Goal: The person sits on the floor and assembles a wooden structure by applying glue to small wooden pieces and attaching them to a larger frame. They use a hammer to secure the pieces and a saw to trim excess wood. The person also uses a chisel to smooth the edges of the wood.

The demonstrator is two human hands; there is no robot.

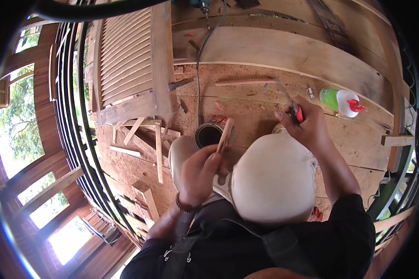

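Observation:
My left hand (198, 172) is closed around a short wooden strip (226, 135), which stands up from the fingers in front of my knees. Beside that strip, on the floor, is an open round can (208, 135) with a dark inside. My right hand (309, 124) grips a knife (299, 113) by its red and black handle, above my right knee. Its thin blade points forward and left, apart from the strip, and looks slightly blurred. A white glue bottle (344, 103) with a green label and red cap lies beyond my right hand.
A slatted wooden shutter (125, 56) lies at the far left, with offcuts (159, 151) below it. A cable (198, 79) runs down from near a power drill (202, 7). A wide plank (284, 49) spans the far side. Sawdust covers the board floor, where a thin strip (245, 82) lies.

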